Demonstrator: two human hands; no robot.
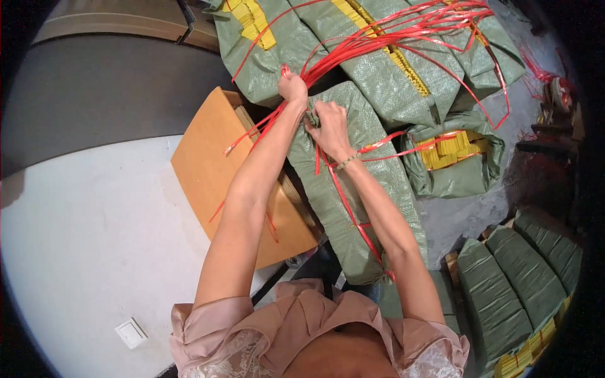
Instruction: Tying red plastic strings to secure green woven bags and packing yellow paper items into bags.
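Note:
A long green woven sack [372, 183] lies lengthwise in front of me, tied along its length with red plastic strap. My left hand [293, 87] is closed on a bunch of red plastic straps [391, 38] that fan out up and to the right over other sacks. My right hand [329, 126] grips the top end of the green sack, right beside the left hand. A thin bracelet sits on the right wrist.
More green sacks [378, 69] showing yellow stacked paper lie behind. An open sack of yellow paper [450, 157] sits to the right. Stacked green bundles [510, 283] stand at lower right. A tan wooden board [214, 170] lies left of the sack, on a white surface [94, 239].

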